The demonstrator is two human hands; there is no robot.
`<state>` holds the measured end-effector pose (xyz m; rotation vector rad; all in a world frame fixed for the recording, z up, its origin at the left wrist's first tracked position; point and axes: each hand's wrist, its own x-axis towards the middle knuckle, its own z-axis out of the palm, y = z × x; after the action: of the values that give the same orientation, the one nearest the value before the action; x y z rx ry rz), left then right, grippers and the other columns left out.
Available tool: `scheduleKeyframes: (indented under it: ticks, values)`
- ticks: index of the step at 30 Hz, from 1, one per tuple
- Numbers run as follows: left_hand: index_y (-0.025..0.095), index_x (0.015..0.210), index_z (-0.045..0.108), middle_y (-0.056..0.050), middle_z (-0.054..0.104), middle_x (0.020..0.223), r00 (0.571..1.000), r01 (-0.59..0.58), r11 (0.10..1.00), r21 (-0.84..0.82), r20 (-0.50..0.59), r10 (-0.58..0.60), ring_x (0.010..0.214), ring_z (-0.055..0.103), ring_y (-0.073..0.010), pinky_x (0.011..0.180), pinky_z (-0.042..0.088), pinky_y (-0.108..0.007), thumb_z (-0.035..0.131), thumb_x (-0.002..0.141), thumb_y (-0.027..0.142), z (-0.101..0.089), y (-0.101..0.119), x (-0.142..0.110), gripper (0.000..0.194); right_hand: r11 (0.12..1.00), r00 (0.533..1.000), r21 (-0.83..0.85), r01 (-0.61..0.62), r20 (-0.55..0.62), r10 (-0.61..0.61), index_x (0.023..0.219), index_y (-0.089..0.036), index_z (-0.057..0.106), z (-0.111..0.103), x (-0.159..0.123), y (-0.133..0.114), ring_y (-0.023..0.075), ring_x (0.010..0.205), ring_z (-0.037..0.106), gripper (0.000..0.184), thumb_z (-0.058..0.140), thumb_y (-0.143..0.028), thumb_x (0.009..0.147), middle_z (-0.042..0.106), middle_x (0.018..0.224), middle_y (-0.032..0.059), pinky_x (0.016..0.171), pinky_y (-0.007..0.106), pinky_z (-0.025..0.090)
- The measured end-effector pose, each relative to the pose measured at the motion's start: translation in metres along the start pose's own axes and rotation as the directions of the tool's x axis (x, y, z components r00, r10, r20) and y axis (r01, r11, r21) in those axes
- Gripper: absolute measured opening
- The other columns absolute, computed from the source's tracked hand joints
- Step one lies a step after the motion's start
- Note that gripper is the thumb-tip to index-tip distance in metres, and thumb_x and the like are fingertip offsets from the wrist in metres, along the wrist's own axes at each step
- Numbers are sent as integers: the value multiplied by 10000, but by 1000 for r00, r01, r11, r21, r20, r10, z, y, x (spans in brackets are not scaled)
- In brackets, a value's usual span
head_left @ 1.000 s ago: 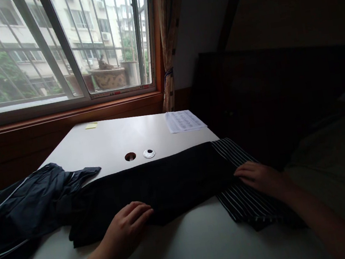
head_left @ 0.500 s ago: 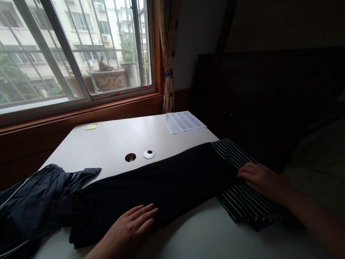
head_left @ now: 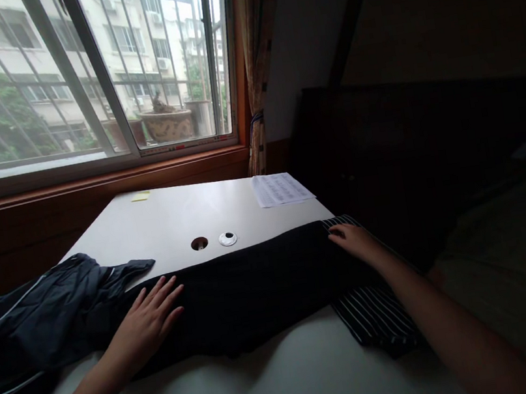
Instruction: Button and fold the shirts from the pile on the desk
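A long black folded garment [head_left: 257, 290], perhaps trousers, stretches across the white table. My left hand [head_left: 145, 320] lies flat on its left part, fingers spread and palm down. At its upper right corner my right hand [head_left: 356, 242] is bent, fingertips together on the black cloth in a pinch; how much fabric they grip is hard to see. Under that right end, a black garment with white stripes [head_left: 377, 318] sticks out on both sides. On the left, a dark blue garment with white piping [head_left: 48, 314] lies crumpled, meeting the black one.
The white table [head_left: 186, 212] has a round cable hole [head_left: 199, 243] and a white grommet [head_left: 228, 238]. Printed sheets [head_left: 281, 189] and a yellow sticky note [head_left: 140, 196] lie at its far edge. Behind stand a barred window [head_left: 158, 61] and a tied curtain [head_left: 257, 112].
My left hand has slid left and away from me over the black garment. My right hand has moved up and left to the garment's upper right corner.
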<state>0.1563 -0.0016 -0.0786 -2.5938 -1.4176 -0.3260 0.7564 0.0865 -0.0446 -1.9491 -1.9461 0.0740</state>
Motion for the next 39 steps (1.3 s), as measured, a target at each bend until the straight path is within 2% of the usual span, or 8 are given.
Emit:
scheduleKeyframes:
  ticks: [10,17,24,27,29,31,33,39]
  values:
    - [330,1545,355,-30,335,1623,999,1,999,38,-44,1,1498,304,-281,1222,239,-524,414,1039,497,11,-7,-11,537,972,973,47,-231,11,230,872,-163,747,33,75,5,206,684,703,247,661,-394,848,764,789,75,591,269,511]
    - [385,1543,337,-18,346,1619,998,-55,997,61,-19,56,1497,297,-306,1215,185,-576,414,1038,501,7,0,-11,524,969,966,-68,-239,-113,231,858,-170,732,42,76,-7,256,858,678,226,599,-350,891,719,950,137,733,341,523]
    - [336,1548,359,-54,320,1628,997,66,990,122,-59,-59,1512,243,-348,1188,165,-652,367,1035,521,2,-2,-8,545,983,970,-158,-98,-235,59,1277,-114,602,41,50,-55,397,1185,545,377,431,-233,963,562,1279,252,960,551,450]
    - [313,1553,355,-61,292,1638,992,115,982,150,-60,-107,1521,212,-351,1178,176,-663,348,1036,514,5,-8,-7,555,981,979,-160,112,-152,-137,1353,-197,572,39,34,-80,349,1271,513,405,472,-327,982,554,1381,166,1076,496,412]
    - [301,1564,331,-67,259,1649,991,125,979,161,-60,-117,1524,201,-351,1171,189,-665,339,1038,502,8,-12,-8,564,939,947,-139,315,-21,-321,1391,-277,551,39,18,-86,296,1350,473,432,498,-417,986,524,1469,77,1148,441,371]
    - [295,1574,306,-69,239,1654,992,120,979,162,-67,-110,1525,196,-348,1169,193,-666,329,1040,486,11,-16,-11,567,877,882,-111,467,132,-453,1457,-326,483,41,1,-78,271,1435,395,489,466,-492,998,447,1559,26,1196,458,314]
    - [294,1578,296,-71,236,1655,992,113,982,153,-78,-102,1524,195,-352,1169,188,-673,323,1043,475,13,-18,-13,565,866,862,-121,485,231,-451,1521,-328,395,42,-14,-56,278,1486,321,553,407,-538,1010,367,1615,32,1206,522,272]
    - [319,1561,329,-74,249,1651,996,46,995,84,-77,-39,1517,202,-379,1160,185,-706,375,1039,504,-2,3,-3,556,944,969,-257,208,184,-163,1551,-257,356,41,-35,17,308,1510,266,583,273,-500,1028,288,1645,85,1164,578,312]
